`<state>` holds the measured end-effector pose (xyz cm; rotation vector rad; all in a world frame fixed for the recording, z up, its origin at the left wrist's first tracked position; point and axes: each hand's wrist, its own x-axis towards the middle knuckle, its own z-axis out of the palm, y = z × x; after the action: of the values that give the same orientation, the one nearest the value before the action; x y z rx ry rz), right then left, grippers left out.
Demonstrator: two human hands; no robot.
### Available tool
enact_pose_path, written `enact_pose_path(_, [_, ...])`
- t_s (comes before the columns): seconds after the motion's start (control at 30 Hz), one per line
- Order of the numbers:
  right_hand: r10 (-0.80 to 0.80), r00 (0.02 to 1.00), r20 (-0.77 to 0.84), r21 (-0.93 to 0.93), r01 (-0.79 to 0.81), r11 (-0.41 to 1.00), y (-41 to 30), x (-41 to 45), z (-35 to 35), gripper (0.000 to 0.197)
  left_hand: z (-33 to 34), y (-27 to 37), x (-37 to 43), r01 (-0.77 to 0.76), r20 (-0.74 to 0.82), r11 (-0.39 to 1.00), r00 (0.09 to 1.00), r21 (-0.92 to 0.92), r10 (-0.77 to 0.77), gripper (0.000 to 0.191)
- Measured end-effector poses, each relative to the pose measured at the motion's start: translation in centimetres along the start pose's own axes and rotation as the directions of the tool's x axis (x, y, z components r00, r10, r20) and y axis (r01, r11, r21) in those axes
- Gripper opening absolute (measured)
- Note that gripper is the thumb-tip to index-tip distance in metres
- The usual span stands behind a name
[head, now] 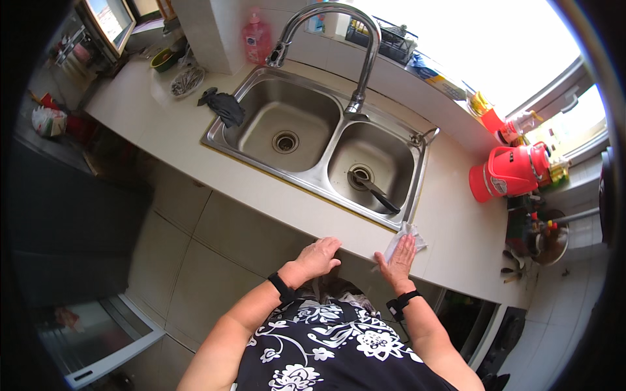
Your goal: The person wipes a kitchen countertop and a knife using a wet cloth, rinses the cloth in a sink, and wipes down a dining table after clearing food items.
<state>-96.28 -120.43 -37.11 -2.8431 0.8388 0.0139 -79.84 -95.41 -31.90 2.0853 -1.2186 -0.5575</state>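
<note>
My right hand (pixel 402 256) lies flat on a thin white cloth (pixel 418 240), holding it against the pale countertop (pixel 274 199) by the sink's front right corner. At the counter's front edge, my left hand (pixel 319 255) holds nothing; its thumb stands away from the slightly bent fingers. Before me is a steel double-basin sink (pixel 320 182). A black-handled kitchen knife (pixel 384 198) leans in the right basin, its blade over the drain. Draped over the left rim is a dark grey cloth (pixel 226 108), and the left basin shows its bare drain (pixel 285 141).
A tall chrome faucet (pixel 372 54) arches over the sink. Behind it stands a pink pump bottle (pixel 256 39). The red thermos jug (pixel 508 171) occupies the right rear counter. A plastic bag (pixel 188 81) and a green bowl (pixel 164 60) are at the left.
</note>
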Motion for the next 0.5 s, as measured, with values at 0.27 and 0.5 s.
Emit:
enact_pose_path(0.27, [-0.344, 0.938, 0.039, 0.11, 0.338, 0.935, 2.5, -1.0, -5.4, 0.057, -5.2, -2.0, 1.5, 0.029, -0.133, 0.996, 0.99, -0.084, -0.04, 0.047])
enact_pose_path(0.5, [-0.207, 0.972, -0.113, 0.236, 0.229, 0.944, -2.5, 11.1, -8.0, 0.014, -6.8, -2.7, 6.9, 0.212, -0.018, 0.929, 0.974, -0.302, -0.227, 0.042])
